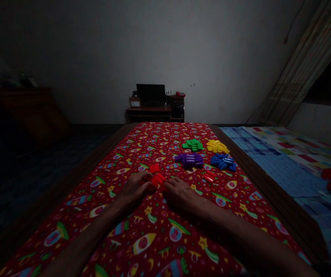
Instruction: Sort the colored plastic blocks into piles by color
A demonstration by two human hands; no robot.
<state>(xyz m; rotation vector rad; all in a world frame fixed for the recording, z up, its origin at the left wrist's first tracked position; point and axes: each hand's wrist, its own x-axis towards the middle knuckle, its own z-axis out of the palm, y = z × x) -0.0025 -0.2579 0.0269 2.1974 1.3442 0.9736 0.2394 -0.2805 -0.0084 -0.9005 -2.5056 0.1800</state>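
Small glossy red plastic pieces (pixel 158 179) lie between my two hands on a red patterned cloth (pixel 142 244). My left hand (pixel 136 187) has its thumb and fingers closed against the left side of these pieces. From the right, my right hand (pixel 179 191) has its curled fingertips at their near edge, where a bit of red shows; the fingers partly hide it. Just beyond, another red clump (pixel 154 168) rests on the cloth. A few more red pieces (pixel 209 177) lie off to the right. The exact kind of piece is too small and dim to tell.
Heaps of purple (pixel 189 161), blue (pixel 223 162), green (pixel 193 145) and yellow pieces (pixel 217 146) lie at the right of the cloth. A desk (pixel 148 109) with a dark monitor (pixel 151 94) stands at the wall. Right of the table is a plaid-covered bed (pixel 269 165).
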